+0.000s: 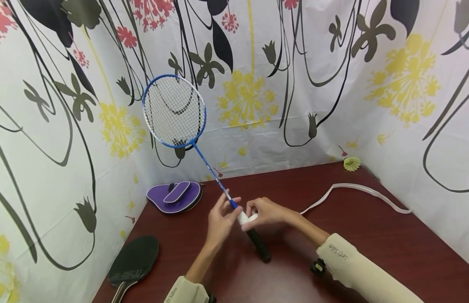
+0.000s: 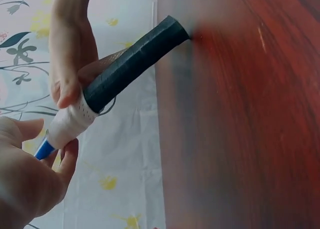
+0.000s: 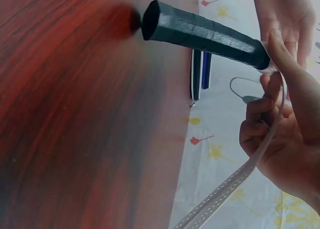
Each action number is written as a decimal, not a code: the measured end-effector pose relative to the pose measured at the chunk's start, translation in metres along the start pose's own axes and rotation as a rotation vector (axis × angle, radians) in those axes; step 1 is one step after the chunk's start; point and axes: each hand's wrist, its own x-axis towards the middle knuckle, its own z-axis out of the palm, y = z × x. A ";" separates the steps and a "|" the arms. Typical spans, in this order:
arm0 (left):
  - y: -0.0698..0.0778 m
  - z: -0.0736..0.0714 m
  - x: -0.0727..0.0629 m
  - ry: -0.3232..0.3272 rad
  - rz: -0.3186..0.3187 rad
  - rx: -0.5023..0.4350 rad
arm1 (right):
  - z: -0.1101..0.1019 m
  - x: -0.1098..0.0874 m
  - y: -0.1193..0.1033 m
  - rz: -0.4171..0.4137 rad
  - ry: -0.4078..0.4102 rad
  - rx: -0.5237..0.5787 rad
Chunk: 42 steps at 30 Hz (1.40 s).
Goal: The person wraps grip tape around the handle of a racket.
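Note:
A blue and white badminton racket [image 1: 213,171] is held slanting over the table, its strung head up and to the left. My left hand [image 1: 218,221] grips it where the blue shaft meets the handle. White perforated grip tape [image 2: 72,123] is wound around the upper end of the black handle [image 3: 210,36]. At that winding, my right hand [image 1: 268,211] pinches the tape between thumb and fingers. From there the loose strip of tape [image 3: 235,181] runs past the right palm and trails across the table in the head view. The handle's lower end points toward me, clear of both hands.
On the dark red table [image 1: 295,269], a purple paddle case [image 1: 175,200] lies at the back left and a black table tennis paddle [image 1: 134,261] at the front left. A yellowish shuttlecock [image 1: 352,163] sits in the far right corner. Flower-patterned cloth [image 1: 295,92] hangs around the table.

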 end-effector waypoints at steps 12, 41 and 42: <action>0.000 -0.005 0.004 0.030 0.033 0.044 | -0.014 -0.005 0.004 -0.119 -0.096 0.055; 0.000 0.001 0.000 0.033 0.018 -0.034 | -0.001 -0.004 -0.002 -0.022 -0.134 0.090; 0.000 0.001 0.000 0.041 0.015 -0.039 | 0.000 -0.005 -0.002 -0.015 -0.129 0.088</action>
